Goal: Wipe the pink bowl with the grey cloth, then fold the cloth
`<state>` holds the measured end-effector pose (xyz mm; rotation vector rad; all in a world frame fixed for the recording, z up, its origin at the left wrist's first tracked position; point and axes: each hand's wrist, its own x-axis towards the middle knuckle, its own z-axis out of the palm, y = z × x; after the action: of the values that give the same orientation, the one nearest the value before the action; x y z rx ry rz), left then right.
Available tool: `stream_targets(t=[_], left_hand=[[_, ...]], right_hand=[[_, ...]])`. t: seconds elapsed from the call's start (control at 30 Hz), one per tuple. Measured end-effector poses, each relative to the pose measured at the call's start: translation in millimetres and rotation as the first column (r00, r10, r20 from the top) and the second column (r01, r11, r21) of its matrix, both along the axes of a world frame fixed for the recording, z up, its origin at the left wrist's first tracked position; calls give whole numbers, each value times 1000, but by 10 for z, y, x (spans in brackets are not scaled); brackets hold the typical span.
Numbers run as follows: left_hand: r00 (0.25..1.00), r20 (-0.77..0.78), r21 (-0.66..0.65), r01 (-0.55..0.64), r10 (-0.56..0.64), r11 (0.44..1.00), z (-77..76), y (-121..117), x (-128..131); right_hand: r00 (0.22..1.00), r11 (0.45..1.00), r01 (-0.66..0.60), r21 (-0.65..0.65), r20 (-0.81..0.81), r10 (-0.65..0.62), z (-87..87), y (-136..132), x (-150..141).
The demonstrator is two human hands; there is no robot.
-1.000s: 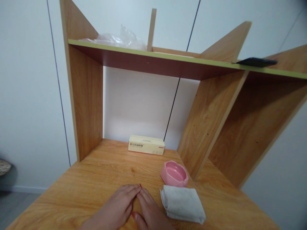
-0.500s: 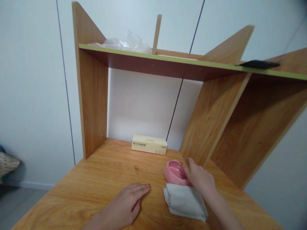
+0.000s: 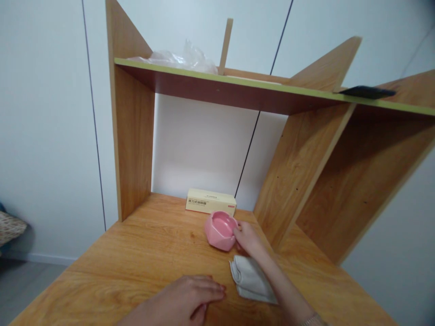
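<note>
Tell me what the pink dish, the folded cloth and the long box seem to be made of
Pink dish: glazed ceramic or hard plastic, I can't tell which; smooth faceted walls with a soft sheen. Folded cloth: matte textile, shown by its soft rolled folds. Long box: probably thin, smooth printed cardboard, judging by its flat panels and crisp edges.

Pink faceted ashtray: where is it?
In the head view, below centre, the pink faceted ashtray is gripped at its right side by the right hand, in front of the cream oblong box.
</note>
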<state>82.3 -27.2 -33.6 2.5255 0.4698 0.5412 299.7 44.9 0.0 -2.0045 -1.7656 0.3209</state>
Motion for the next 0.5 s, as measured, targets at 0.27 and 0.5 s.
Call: stream_targets(t=[0.27,0.5], left_hand=[[997,-19,146,71,-68,987,-54,108,-17],[996,-77,395,66,-39,916,-250,221,34]], right_hand=[[986,985,-153,-74,53,157,35,253,-1359],[991,990,-114,-83,54,119,-12,333,-1634]])
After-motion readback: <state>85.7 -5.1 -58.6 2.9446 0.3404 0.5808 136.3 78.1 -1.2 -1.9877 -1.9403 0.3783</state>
